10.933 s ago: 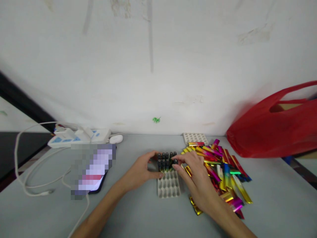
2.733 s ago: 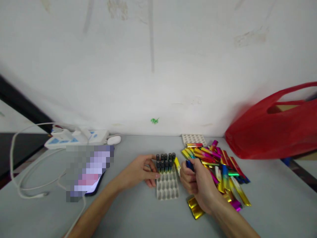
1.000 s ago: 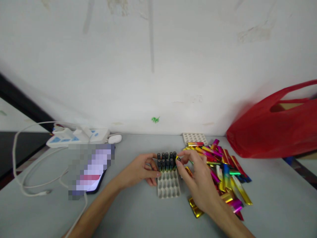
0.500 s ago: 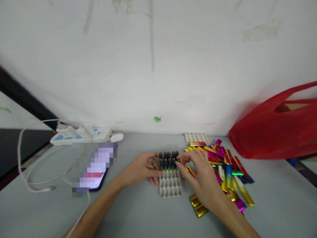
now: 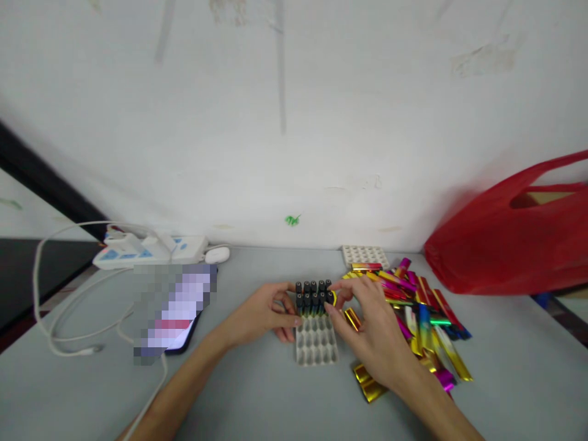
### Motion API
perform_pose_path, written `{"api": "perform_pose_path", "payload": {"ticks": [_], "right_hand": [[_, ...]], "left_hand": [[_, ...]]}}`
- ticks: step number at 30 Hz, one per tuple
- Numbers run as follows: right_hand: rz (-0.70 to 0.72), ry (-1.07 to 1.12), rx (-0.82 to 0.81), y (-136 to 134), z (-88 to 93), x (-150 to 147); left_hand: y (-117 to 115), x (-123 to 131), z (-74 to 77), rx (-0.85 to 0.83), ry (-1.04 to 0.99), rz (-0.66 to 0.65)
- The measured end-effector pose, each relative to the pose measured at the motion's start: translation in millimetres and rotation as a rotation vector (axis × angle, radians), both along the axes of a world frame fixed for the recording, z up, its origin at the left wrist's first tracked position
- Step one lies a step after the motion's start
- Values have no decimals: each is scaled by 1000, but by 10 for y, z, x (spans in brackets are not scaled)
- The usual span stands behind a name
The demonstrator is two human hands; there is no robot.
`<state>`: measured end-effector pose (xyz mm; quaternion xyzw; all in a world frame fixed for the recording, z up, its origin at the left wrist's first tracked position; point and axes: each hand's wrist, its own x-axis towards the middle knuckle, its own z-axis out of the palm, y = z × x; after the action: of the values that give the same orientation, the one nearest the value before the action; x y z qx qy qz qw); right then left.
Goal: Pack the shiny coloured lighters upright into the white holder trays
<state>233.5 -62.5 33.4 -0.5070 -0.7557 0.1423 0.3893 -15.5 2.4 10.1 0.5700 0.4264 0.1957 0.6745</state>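
A pale plastic tray [image 5: 316, 350] with rows of round pockets lies in front of me. Its far part carries two rows of upright black-topped tubes [image 5: 315, 300] with shiny coloured bodies; its near pockets show bare. My left hand [image 5: 264, 313] is closed on the tray's left edge, thumb along the side and fingers partly hidden behind the tubes. At the right end of the front row, my right hand [image 5: 374, 327] pinches a black-topped tube [image 5: 329, 297] between thumb and forefinger. A gold shiny tube [image 5: 353, 319] lies just under that palm.
Many shiny coloured tubes [image 5: 425, 324] are heaped on the right, with two gold ones [image 5: 369, 383] nearer me. Behind them lies another pocketed tray [image 5: 365, 255]. A red bag [image 5: 505, 239] stands far right. Leftward are a phone [image 5: 181, 312], cables and a power strip [image 5: 151, 250].
The right-end tube now stands straighter in the front row. My right thumb and forefinger have shifted slightly around it; my left hand and the tray look unmoved.
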Motion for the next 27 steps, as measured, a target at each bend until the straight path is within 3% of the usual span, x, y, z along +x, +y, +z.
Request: {"api": "perform_pose_path", "payload": {"ticks": [5,12,18,27], "right_hand": [[-50,-4,3,8,-20,22],[-335,45,-153,129,-6,210],[-205,-313,-458,170,47,388],[-170,-356,-413,120,-6,315]], "left_hand": [[3,2,-7,-6,3,8],[-7,-10,-21,-3,-16,14],[-6,-11,-17,4,11,11],[-5,-13,-35,13,0,14]]}}
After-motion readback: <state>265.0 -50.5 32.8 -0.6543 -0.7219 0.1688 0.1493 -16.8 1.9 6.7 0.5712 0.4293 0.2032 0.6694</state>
